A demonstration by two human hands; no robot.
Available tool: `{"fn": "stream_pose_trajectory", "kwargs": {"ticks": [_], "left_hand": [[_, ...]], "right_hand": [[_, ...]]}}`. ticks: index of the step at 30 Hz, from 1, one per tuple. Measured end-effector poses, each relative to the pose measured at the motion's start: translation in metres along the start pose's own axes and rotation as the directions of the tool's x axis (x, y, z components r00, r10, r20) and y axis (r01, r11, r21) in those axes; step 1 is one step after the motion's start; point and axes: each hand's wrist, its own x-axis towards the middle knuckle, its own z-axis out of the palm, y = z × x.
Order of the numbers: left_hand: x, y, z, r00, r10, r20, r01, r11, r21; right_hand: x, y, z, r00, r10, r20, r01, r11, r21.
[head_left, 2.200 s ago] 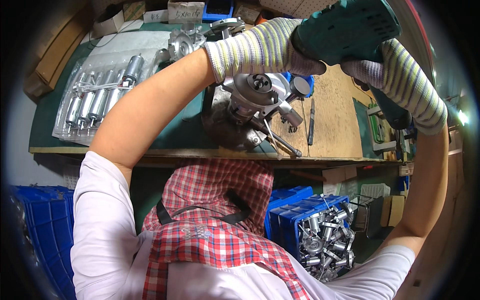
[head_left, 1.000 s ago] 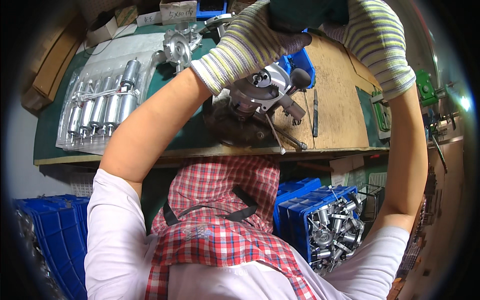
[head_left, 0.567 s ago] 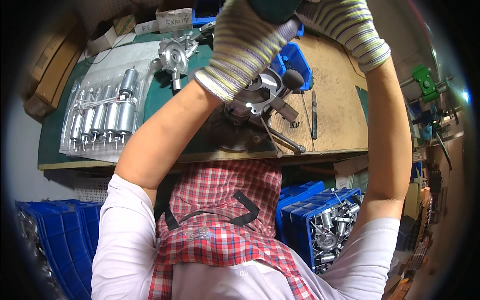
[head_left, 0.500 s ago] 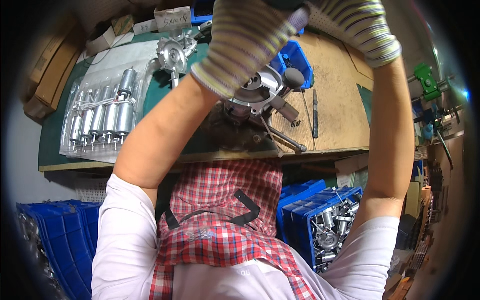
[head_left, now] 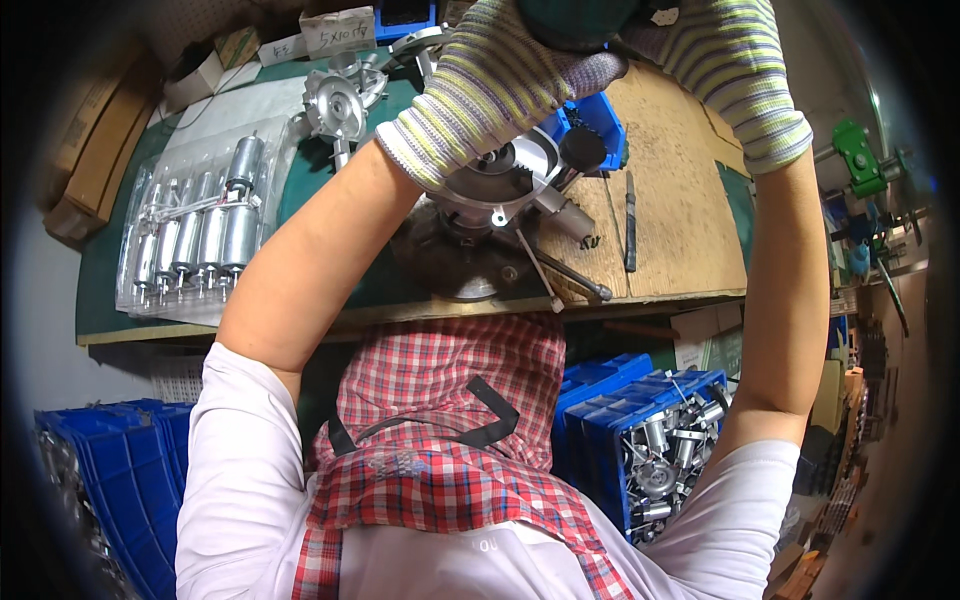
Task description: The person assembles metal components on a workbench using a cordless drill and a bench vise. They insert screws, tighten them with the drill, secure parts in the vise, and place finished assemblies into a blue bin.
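Observation:
Both my hands are raised at the upper edge, in striped knit gloves. My left hand [head_left: 495,85] is closed around a dark green, rounded thing [head_left: 578,22], its thumb along the underside. My right hand [head_left: 725,75] grips the same thing from the right; its fingertips are partly hidden or cut off. What kind of thing it is, I cannot make out. Below my left hand, a silver metal housing [head_left: 515,180] rests on a dark round stand [head_left: 460,262]. A metal cylinder [head_left: 567,218] and a dark round knob [head_left: 583,148] stick out on its right.
Several silver motors [head_left: 200,230] lie in a clear plastic tray at left. More metal housings [head_left: 335,105] stand behind. A blue bin [head_left: 603,125], a thin dark tool [head_left: 630,222] and cardboard [head_left: 690,200] are at right. Blue crates [head_left: 590,415] of metal parts flank me below the bench.
Both hands have come slightly down and nearer, and more of the dark green thing shows between them. The housing on the stand keeps its place.

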Motion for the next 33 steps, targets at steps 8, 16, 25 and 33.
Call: {"fn": "stream_pose_trajectory", "kwargs": {"ticks": [8,16,25,33], "left_hand": [[0.029,-0.020,-0.013,0.934,0.131,0.331,-0.188,0.972,0.144],[0.003,-0.005,-0.028,0.962,0.052,0.270,-0.066,0.997,0.044],[0.000,0.003,-0.025,0.948,-0.144,0.282,0.147,0.989,0.011],[0.001,0.004,-0.002,0.988,-0.075,0.132,0.079,0.997,-0.020]], "right_hand": [[0.006,-0.038,-0.044,0.954,0.255,0.160,-0.238,0.964,-0.119],[-0.015,-0.050,-0.030,0.995,0.090,0.046,-0.084,0.989,-0.118],[0.000,-0.039,-0.019,0.960,0.266,0.087,-0.276,0.855,0.439],[-0.016,-0.020,-0.022,0.972,0.236,0.024,-0.207,0.796,0.569]]}}
